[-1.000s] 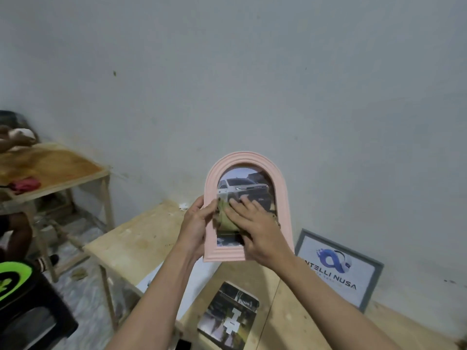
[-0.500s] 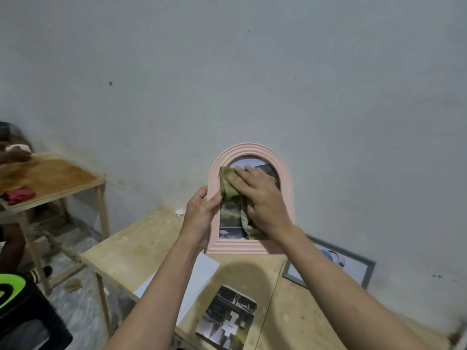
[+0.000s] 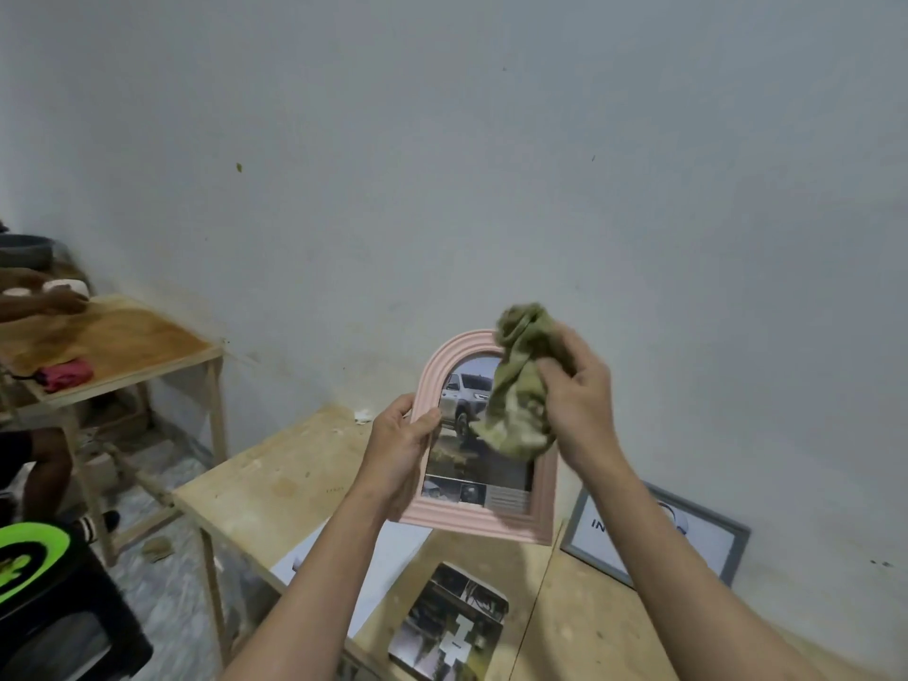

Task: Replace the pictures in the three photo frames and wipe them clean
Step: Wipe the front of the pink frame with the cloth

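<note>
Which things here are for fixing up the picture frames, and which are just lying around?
For the job:
- pink arched frame, held by the left hand
- green cloth, bunched in the right hand
- grey frame leaning on the wall
- loose photo on the table

Just lying about:
- red cloth on the side table
- black stool
</note>
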### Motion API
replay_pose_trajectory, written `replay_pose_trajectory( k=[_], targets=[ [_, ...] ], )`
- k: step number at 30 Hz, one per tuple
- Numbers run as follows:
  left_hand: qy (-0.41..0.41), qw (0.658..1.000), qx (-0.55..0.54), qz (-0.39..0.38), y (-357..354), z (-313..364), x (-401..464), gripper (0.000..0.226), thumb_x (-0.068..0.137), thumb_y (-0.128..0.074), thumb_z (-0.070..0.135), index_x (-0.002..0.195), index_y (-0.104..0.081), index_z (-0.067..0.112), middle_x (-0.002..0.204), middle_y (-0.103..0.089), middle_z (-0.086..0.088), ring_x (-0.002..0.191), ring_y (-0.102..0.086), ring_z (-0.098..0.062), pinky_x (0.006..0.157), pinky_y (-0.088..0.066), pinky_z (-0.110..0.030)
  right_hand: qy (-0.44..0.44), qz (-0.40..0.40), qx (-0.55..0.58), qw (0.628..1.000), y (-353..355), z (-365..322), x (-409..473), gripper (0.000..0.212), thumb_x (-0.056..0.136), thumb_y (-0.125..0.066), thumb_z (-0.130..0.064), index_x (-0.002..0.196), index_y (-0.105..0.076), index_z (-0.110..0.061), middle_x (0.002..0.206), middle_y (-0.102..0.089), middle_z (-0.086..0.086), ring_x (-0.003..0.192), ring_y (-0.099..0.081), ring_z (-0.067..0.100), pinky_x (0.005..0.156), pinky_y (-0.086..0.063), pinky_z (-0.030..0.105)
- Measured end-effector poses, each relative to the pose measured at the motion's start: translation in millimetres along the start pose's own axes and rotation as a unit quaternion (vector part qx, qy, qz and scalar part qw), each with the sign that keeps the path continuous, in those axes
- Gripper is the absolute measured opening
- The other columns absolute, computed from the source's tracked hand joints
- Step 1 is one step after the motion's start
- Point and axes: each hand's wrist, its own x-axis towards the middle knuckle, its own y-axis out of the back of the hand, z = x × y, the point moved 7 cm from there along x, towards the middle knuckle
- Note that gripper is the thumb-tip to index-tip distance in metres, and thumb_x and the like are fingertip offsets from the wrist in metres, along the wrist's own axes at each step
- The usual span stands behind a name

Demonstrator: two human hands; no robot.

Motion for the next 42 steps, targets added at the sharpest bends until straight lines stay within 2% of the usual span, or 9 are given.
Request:
replay_pose_trajectory(
  k=[4,9,12,18,22,26,31,39,42],
  targets=[
    [0.034,0.999,-0.037,-0.011,-6,-10,-5,0.014,0.095,-0.063,0.012,0.107,-0.070,0.011,0.075,-0.068,-0.003,0.064,-0.058,-0.017,0.059,-0.048,-0.028,0.081,0.113,-0.164,0.976,26,-7,35,0.055,0.080,-0.044,0.010,0.123,-0.065,-0.017,0.121,-0.064,0.000,0.114,-0.058,0.014,0.104,-0.044,0.026],
    [0.060,0.991,-0.116,-0.010,-17,-7,-6,0.013,0.085,-0.069,0.016,0.097,-0.073,0.012,0.088,-0.068,-0.020,0.080,-0.060,-0.032,0.076,-0.047,-0.043,0.201,-0.169,-0.374,0.890,-50,37,-10,0.061,0.070,-0.052,-0.001,0.125,-0.063,-0.025,0.137,-0.057,0.004,0.125,-0.046,0.022,0.112,-0.028,0.034],
    [0.075,0.985,-0.158,0.010,-1,-10,-5,0.014,0.092,-0.062,0.004,0.103,-0.069,0.005,0.089,-0.073,-0.020,0.076,-0.069,-0.031,0.073,-0.056,-0.041,0.141,-0.252,-0.320,0.902,-65,61,-58,0.052,0.085,-0.051,-0.008,0.133,-0.056,-0.026,0.144,-0.048,-0.007,0.137,-0.034,0.008,0.118,-0.016,0.031],
    [0.075,0.990,-0.107,0.057,27,-11,-9,0.008,0.095,-0.059,0.008,0.094,-0.067,0.007,0.076,-0.068,-0.015,0.063,-0.063,-0.026,0.063,-0.051,-0.034,0.044,-0.434,-0.234,0.869,-68,54,-86,0.045,0.079,-0.054,0.001,0.115,-0.069,-0.020,0.116,-0.069,-0.006,0.111,-0.058,0.007,0.102,-0.039,0.023],
    [0.047,0.996,-0.062,0.041,24,-1,-8,0.017,0.081,-0.070,0.023,0.094,-0.072,0.012,0.080,-0.065,-0.014,0.074,-0.055,-0.027,0.069,-0.043,-0.036,-0.056,-0.271,-0.062,0.959,-43,22,-42,0.038,0.087,-0.050,0.013,0.112,-0.068,-0.008,0.107,-0.070,-0.002,0.094,-0.062,-0.007,0.092,-0.047,0.019],
    [0.025,0.998,-0.058,0.020,17,10,-10,0.016,0.091,-0.066,0.017,0.104,-0.070,0.009,0.085,-0.068,-0.020,0.075,-0.058,-0.029,0.071,-0.047,-0.039,0.131,-0.042,-0.233,0.963,-2,-3,8,0.053,0.075,-0.048,0.007,0.114,-0.070,-0.020,0.114,-0.067,-0.003,0.106,-0.060,0.013,0.094,-0.048,0.029],
    [-0.001,0.996,-0.080,0.028,21,19,-9,0.009,0.092,-0.065,0.014,0.099,-0.068,0.009,0.082,-0.065,-0.017,0.073,-0.058,-0.029,0.069,-0.049,-0.040,0.314,-0.148,-0.525,0.777,-20,24,-8,0.045,0.070,-0.077,-0.023,0.114,-0.069,-0.028,0.125,-0.064,0.002,0.103,-0.046,0.025,0.076,-0.048,0.039],
    [0.000,0.989,-0.121,0.085,34,15,-2,0.012,0.092,-0.065,0.013,0.102,-0.070,0.012,0.094,-0.070,-0.021,0.084,-0.063,-0.034,0.082,-0.053,-0.054,0.199,-0.140,-0.383,0.891,-27,62,-89,0.042,0.076,-0.056,-0.011,0.112,-0.071,-0.023,0.119,-0.066,-0.001,0.098,-0.046,0.017,0.075,-0.052,0.034],
    [0.015,0.989,-0.124,0.074,13,9,-5,0.012,0.093,-0.062,0.009,0.104,-0.068,0.007,0.088,-0.070,-0.018,0.076,-0.063,-0.029,0.072,-0.054,-0.041,0.180,-0.184,-0.352,0.900,-62,53,-109,0.041,0.078,-0.056,-0.015,0.115,-0.069,-0.025,0.121,-0.065,-0.003,0.097,-0.050,0.017,0.079,-0.049,0.031]
  ],
)
